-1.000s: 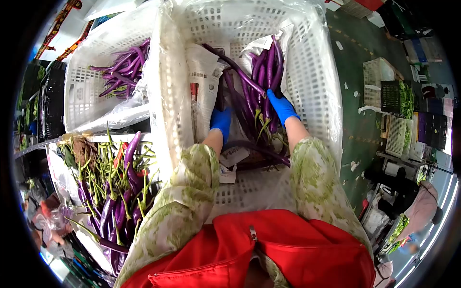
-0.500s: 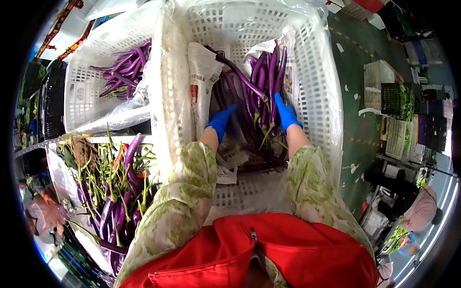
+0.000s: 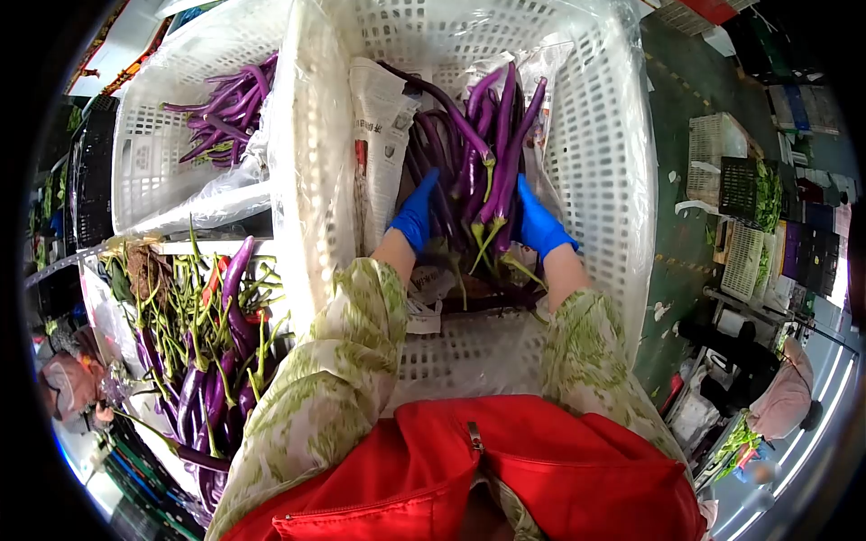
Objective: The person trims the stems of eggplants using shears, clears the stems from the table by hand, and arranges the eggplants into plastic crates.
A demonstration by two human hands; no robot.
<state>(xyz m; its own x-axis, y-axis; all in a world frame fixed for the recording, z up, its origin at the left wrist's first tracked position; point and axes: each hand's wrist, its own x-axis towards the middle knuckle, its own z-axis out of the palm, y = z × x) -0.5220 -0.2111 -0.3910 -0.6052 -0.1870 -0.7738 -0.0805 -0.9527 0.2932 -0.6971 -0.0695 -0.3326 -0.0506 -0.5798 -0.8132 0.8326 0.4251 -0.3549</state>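
A bunch of long purple eggplants lies in a white plastic crate lined with newspaper and clear film. Their green stems point toward me. My left hand, in a blue glove, rests along the left side of the bunch with its fingers stretched out. On the opposite side, my right hand, also gloved in blue, is held flat beside the rightmost eggplant with fingers extended. The palms face each other across the bunch; how firmly they touch it I cannot tell.
Another white crate at the upper left holds more eggplants. A lower-left pile mixes eggplants with green stems. Stacked crates and a person in dark and pink clothing are across the green floor.
The left hand's fingers have come up against the bunch's side. The eggplants have shifted, with the right ones now leaning right at their tips. The whole view has moved slightly.
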